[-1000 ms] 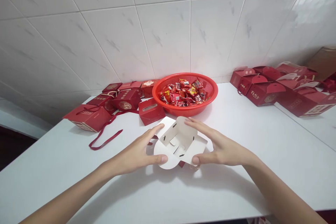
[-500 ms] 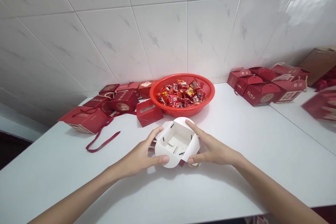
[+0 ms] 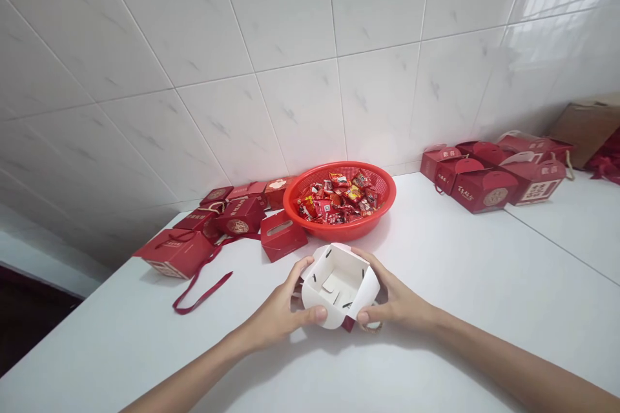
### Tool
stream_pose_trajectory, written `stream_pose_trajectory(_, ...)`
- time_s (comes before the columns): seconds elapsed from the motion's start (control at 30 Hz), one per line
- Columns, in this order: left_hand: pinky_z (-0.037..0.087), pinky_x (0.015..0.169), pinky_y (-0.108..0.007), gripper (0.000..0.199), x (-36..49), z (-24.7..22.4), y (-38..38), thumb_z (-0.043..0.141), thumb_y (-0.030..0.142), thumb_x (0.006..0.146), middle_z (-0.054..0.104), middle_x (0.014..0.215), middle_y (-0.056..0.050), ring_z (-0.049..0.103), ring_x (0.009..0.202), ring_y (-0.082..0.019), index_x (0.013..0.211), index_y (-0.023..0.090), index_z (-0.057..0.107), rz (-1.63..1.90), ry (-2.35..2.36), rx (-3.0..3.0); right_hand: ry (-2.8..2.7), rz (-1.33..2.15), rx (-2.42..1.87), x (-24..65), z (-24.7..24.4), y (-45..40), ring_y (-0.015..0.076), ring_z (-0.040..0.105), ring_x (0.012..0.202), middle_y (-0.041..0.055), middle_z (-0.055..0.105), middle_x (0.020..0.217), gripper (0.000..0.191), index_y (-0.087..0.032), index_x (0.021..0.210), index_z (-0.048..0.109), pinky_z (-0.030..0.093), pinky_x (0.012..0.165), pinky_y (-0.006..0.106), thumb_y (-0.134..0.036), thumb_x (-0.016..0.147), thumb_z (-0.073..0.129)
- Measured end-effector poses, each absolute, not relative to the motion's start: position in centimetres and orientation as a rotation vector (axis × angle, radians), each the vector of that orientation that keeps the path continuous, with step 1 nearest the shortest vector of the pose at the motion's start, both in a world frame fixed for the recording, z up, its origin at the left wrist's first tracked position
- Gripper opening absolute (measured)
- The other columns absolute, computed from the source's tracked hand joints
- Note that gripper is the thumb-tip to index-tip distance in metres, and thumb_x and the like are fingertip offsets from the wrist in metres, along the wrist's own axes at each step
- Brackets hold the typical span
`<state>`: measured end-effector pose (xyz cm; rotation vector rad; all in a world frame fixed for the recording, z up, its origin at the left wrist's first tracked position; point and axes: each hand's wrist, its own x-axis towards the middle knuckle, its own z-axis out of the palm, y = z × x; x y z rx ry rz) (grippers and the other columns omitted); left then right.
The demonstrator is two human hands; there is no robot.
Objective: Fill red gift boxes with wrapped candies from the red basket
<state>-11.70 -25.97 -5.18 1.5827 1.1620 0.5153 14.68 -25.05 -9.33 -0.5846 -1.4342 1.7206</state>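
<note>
Between my two hands is a small gift box (image 3: pixel 339 281), white inside, with its top flaps folded outward and no contents visible. Dark cord ends poke through its inner walls, and a bit of its red outside shows at the bottom. My left hand (image 3: pixel 285 310) grips the left side, thumb on the front flap. On the right side, my right hand (image 3: pixel 394 297) holds the box with its thumb at the front corner, beside a beige cord loop. Just beyond the box stands a red plastic basket (image 3: pixel 339 230) of wrapped candies (image 3: pixel 334 203).
Several closed red boxes (image 3: pixel 184 251) cluster at the left, with a dark red ribbon (image 3: pixel 203 293) in front. A red box with a slot (image 3: pixel 283 239) leans near the basket. More red boxes (image 3: pixel 484 187) stand at the right, before a brown carton (image 3: pixel 586 129). The tiled wall (image 3: pixel 295 110) bounds the white table (image 3: pixel 460 271).
The view has tilted and shifted. My right fingers have slid from the back flap down around the box's side. A blurred red box and hand at the far right have left the view.
</note>
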Motion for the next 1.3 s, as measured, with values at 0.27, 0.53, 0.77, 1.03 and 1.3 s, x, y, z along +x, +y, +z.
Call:
stream_pose_trajectory(0.27, 0.039, 0.113, -0.046, 0.087, -12.8, 1.4, -23.1, 0.076, 0.057, 0.076, 0.042, 0.155, -0.016, 0.045, 0.139, -0.034, 0.148, 0.022, 0.042, 0.183, 1.262, 2.013, -1.387, 1.705, -0.547, 14.5, -10.2, -25.5, 0.032, 0.045, 0.137, 0.0147, 0.036, 0.157, 0.12, -0.031, 0.158, 0.019, 0.038, 0.11, 0.049, -0.046, 0.063, 0.091)
stream_pose_trajectory(0.53, 0.049, 0.099, -0.035, 0.042, -10.3, 7.7, -16.3, 0.056, 0.052, 0.091, 0.07, 0.128, -0.005, 0.064, 0.117, -0.027, 0.119, 0.023, 0.07, 0.265, 1.421, 2.333, -1.412, 1.625, -0.431, 15.0, -10.9, -25.3, 0.0316, 0.023, 0.152, 0.0109, 0.017, 0.168, 0.125, -0.034, 0.162, 0.002, 0.019, 0.121, 0.052, -0.073, 0.069, 0.075)
stream_pose_trajectory(0.77, 0.043, 0.107, -0.037, 0.042, -6.5, 3.4, -7.7, 0.061, 0.038, 0.089, 0.066, 0.132, -0.012, 0.059, 0.125, -0.028, 0.126, 0.019, 0.067, 0.029, 1.471, 2.618, -1.409, 1.557, -0.479, 14.3, -12.9, -24.0, 0.0405, 0.035, 0.146, 0.0074, 0.018, 0.168, 0.115, -0.039, 0.161, 0.007, 0.032, 0.114, 0.057, -0.085, 0.07, 0.06)
stream_pose_trajectory(1.03, 0.042, 0.105, -0.054, 0.057, -2.1, 0.6, -3.6, 0.072, 0.047, 0.078, 0.054, 0.139, -0.024, 0.051, 0.129, -0.042, 0.126, 0.016, 0.065, -0.131, 1.915, 2.5, -1.335, 1.525, -0.674, 13.3, -17.2, -21.4, 0.0398, 0.058, 0.124, 0.0203, 0.035, 0.158, 0.126, -0.031, 0.161, 0.01, 0.04, 0.104, 0.056, -0.089, 0.062, 0.061)
stream_pose_trajectory(1.3, 0.043, 0.102, -0.056, 0.075, -2.2, -0.4, -1.9, 0.088, 0.044, 0.051, 0.051, 0.141, -0.027, 0.046, 0.132, -0.048, 0.116, 0.013, 0.07, -0.09, 2.0, 2.322, -1.399, 1.434, -0.648, 13.6, -18.0, -22.1, 0.037, 0.056, 0.12, 0.017, 0.042, 0.151, 0.1, -0.032, 0.155, 0.028, 0.045, 0.098, 0.051, -0.078, 0.074, 0.062)
